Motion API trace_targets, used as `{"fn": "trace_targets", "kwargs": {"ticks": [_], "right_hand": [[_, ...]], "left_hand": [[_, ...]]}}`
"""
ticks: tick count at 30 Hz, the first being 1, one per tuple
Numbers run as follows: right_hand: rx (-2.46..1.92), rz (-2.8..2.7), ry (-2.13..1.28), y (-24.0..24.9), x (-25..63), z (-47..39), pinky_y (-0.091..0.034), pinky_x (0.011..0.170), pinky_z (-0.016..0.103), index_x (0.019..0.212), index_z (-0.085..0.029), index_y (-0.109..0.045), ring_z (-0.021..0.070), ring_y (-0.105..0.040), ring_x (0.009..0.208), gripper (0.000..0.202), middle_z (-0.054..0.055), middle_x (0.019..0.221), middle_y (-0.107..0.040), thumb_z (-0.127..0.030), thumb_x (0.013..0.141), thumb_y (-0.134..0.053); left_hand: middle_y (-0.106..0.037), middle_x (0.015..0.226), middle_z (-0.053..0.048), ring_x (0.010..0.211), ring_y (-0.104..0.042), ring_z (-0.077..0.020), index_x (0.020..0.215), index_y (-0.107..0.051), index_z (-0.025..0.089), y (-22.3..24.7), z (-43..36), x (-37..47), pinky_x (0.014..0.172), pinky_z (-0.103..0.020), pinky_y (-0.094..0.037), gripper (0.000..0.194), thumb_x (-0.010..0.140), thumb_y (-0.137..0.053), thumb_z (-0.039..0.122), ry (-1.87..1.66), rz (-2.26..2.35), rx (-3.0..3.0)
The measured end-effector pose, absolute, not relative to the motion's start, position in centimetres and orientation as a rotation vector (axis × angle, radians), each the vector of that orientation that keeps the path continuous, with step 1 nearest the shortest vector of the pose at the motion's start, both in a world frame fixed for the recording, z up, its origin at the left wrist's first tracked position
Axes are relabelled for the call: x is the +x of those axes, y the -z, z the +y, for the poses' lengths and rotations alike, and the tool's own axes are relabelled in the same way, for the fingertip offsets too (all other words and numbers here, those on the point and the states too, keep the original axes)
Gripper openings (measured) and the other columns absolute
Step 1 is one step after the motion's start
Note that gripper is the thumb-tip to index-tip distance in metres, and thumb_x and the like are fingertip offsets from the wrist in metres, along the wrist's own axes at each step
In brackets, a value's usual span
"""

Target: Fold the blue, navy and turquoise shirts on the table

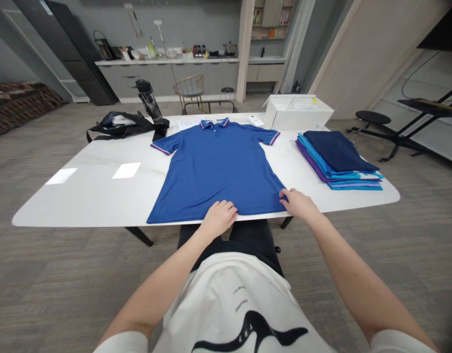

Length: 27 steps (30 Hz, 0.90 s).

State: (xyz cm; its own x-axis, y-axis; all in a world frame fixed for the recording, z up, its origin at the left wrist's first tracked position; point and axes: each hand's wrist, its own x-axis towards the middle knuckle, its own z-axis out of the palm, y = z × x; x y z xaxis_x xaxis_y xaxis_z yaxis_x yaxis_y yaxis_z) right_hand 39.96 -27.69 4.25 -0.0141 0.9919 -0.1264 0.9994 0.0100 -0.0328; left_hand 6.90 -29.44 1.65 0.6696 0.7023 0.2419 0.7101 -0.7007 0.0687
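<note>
A blue polo shirt (222, 166) lies spread flat on the white table, its collar at the far side and its hem along the near edge. Red and white stripes trim its collar and sleeve cuffs. My left hand (220, 215) is closed on the hem near the middle, its fingers curled over the fabric and the thumb hidden. At the right hem corner, my right hand (295, 202) pinches the cloth between thumb and fingers. Soft creases run across the lower part of the shirt.
A stack of folded clothes (336, 157) sits on the table (89, 196) at the right, a white box (299, 113) behind it. Toward the far left are a black bag (119, 125) and a dark bottle (149, 102). A chair (189, 89) stands beyond.
</note>
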Motion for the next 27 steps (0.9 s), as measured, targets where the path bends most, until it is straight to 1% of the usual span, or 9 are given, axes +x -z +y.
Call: {"fn": "trace_targets", "kwargs": {"ticks": [3,5,7,11,14,20,22,25,27], "right_hand": [[1.919,2.309,0.249,-5.0,41.2,-27.8,-0.05,0.077,0.036,0.12,-0.025,-0.066,0.0269,-0.068,0.097,0.031,0.01,0.113,-0.07,-0.023,0.092,-0.055],[1.808,2.417,0.253,-5.2,42.3,-28.5,-0.05,0.082,0.036,0.116,-0.025,-0.067,0.0263,-0.067,0.103,0.033,0.009,0.115,-0.07,-0.017,0.086,-0.055],[1.779,2.512,0.253,-4.9,43.2,-29.2,-0.05,0.088,0.036,0.112,-0.024,-0.069,0.026,-0.066,0.107,0.032,0.008,0.116,-0.07,-0.015,0.084,-0.055],[1.828,2.633,0.245,-3.6,44.2,-30.1,-0.05,0.091,0.035,0.102,-0.023,-0.07,0.0243,-0.066,0.101,0.021,0.008,0.106,-0.07,-0.023,0.093,-0.051],[1.826,2.689,0.272,-2.6,44.7,-30.0,-0.05,0.089,0.034,0.098,-0.022,-0.069,0.0235,-0.065,0.096,0.022,0.008,0.099,-0.068,-0.029,0.097,-0.049],[1.896,2.631,0.409,-2.3,45.5,-30.2,-0.051,0.087,0.036,0.095,-0.021,-0.067,0.0235,-0.063,0.09,0.02,0.008,0.095,-0.064,-0.033,0.095,-0.051],[1.915,2.607,0.44,-2.4,45.7,-30.3,-0.051,0.087,0.036,0.1,-0.022,-0.067,0.023,-0.064,0.089,0.019,0.007,0.097,-0.064,-0.03,0.093,-0.052],[1.919,2.618,0.439,-2.6,45.8,-30.5,-0.051,0.088,0.036,0.109,-0.022,-0.065,0.0226,-0.065,0.09,0.024,0.008,0.101,-0.063,-0.024,0.091,-0.051],[1.917,2.634,0.415,-2.6,45.8,-30.6,-0.051,0.087,0.035,0.109,-0.023,-0.066,0.0228,-0.065,0.091,0.024,0.008,0.103,-0.063,-0.025,0.092,-0.05]], "left_hand": [[-0.068,0.101,-0.007,0.097,-0.059,-0.0227,0.104,-0.068,0.022,-1.7,-29.7,7.1,0.081,-0.039,-0.043,0.024,0.105,-0.046,0.032,0.362,-1.195,-2.821],[-0.068,0.099,-0.007,0.096,-0.059,-0.0223,0.103,-0.068,0.022,-1.7,-29.7,7.1,0.08,-0.038,-0.043,0.025,0.105,-0.044,0.029,0.34,-1.183,-2.809],[-0.067,0.097,-0.007,0.095,-0.059,-0.022,0.1,-0.067,0.022,-1.7,-29.7,7.2,0.079,-0.038,-0.044,0.026,0.105,-0.043,0.027,0.335,-1.18,-2.796],[-0.066,0.095,-0.007,0.093,-0.059,-0.022,0.097,-0.066,0.021,-1.7,-29.7,7.3,0.079,-0.037,-0.044,0.026,0.106,-0.042,0.025,0.341,-1.173,-2.789],[-0.066,0.096,-0.007,0.093,-0.059,-0.0222,0.098,-0.065,0.02,-1.8,-29.9,7.4,0.08,-0.037,-0.044,0.026,0.106,-0.041,0.024,0.345,-1.172,-2.792],[-0.066,0.1,-0.007,0.095,-0.059,-0.0218,0.104,-0.066,0.021,-1.9,-30.7,7.1,0.082,-0.037,-0.043,0.026,0.106,-0.04,0.025,0.349,-1.199,-2.822],[-0.067,0.104,-0.007,0.097,-0.059,-0.0216,0.109,-0.067,0.022,-1.9,-31.0,6.6,0.083,-0.036,-0.043,0.026,0.107,-0.041,0.027,0.364,-1.218,-2.829],[-0.068,0.111,-0.007,0.102,-0.06,-0.0214,0.116,-0.067,0.022,-1.8,-31.2,4.9,0.085,-0.036,-0.043,0.027,0.106,-0.043,0.03,0.388,-1.26,-2.823],[-0.068,0.113,-0.007,0.103,-0.06,-0.0213,0.118,-0.066,0.021,-1.9,-31.4,3.3,0.087,-0.036,-0.043,0.027,0.106,-0.044,0.03,0.383,-1.286,-2.804]]}}
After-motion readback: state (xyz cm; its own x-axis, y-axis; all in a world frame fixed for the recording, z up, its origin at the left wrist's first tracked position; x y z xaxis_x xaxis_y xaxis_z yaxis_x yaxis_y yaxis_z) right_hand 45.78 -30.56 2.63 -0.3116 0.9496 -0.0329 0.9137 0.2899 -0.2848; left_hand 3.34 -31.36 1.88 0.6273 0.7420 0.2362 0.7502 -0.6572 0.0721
